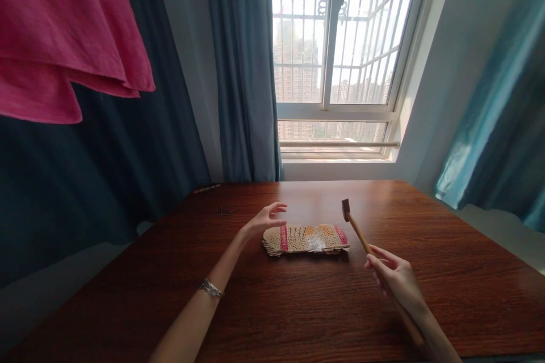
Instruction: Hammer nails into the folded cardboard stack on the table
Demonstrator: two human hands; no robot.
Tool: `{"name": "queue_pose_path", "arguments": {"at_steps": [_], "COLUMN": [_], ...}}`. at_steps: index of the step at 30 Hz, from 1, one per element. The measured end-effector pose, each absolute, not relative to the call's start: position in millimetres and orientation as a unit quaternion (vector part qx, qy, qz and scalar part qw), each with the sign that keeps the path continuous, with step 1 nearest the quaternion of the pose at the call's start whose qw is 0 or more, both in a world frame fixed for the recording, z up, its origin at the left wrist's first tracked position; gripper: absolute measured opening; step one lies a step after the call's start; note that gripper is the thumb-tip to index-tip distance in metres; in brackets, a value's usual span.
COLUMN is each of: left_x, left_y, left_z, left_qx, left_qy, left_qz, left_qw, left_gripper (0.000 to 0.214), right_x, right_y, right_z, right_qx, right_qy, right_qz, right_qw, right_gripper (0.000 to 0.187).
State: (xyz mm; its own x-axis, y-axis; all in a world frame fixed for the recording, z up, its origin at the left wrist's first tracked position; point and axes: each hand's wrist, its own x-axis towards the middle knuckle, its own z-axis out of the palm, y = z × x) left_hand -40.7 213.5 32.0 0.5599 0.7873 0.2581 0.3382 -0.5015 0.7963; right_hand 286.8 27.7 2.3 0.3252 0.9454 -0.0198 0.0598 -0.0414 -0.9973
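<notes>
My right hand (394, 275) is wrapped round the wooden handle of a hammer (360, 233), whose dark head is raised at the upper end, right of the padded stack. That stack (315, 241), of insole-shaped layers with a dotted pattern and pink bands, lies flat on the table. Several nails (297, 232) stand upright in its left half. Just above the stack's left end hovers my left hand (268, 218), fingers apart with nothing visible in them. A silvery bracelet (212, 288) circles the left wrist.
The stack rests on a dark brown wooden table (272, 306). A few loose nails (230, 211) lie at the back left, near a thin strip (207, 188) on the table's edge. Behind are blue curtains (244, 68) and a barred window (327, 39). A pink cloth (72, 34) hangs upper left.
</notes>
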Motion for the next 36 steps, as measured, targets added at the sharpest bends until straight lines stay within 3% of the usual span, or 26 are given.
{"name": "queue_pose_path", "arguments": {"at_steps": [4, 9, 14, 36], "left_x": [0.3, 24.0, 23.6, 19.7], "left_y": [197.0, 196.6, 201.9, 204.3], "left_z": [31.8, 19.5, 6.3, -4.7], "left_qx": [0.848, 0.879, 0.873, 0.83], "left_qy": [0.342, 0.365, 0.384, 0.409], "left_qz": [0.329, 0.274, 0.255, 0.279], "left_qw": [0.236, 0.141, 0.157, 0.258], "left_gripper": [0.058, 0.04, 0.024, 0.024], "right_x": [270.3, 255.1, 247.9, 222.6], "right_y": [21.0, 19.3, 18.0, 26.4], "right_z": [15.4, 27.6, 31.3, 46.0], "right_qx": [-0.56, -0.536, -0.533, -0.482], "right_qy": [-0.43, -0.436, -0.434, -0.415], "right_qz": [0.442, 0.454, 0.454, 0.567], "right_qw": [0.553, 0.563, 0.566, 0.524], "right_gripper": [0.059, 0.056, 0.058, 0.055]}}
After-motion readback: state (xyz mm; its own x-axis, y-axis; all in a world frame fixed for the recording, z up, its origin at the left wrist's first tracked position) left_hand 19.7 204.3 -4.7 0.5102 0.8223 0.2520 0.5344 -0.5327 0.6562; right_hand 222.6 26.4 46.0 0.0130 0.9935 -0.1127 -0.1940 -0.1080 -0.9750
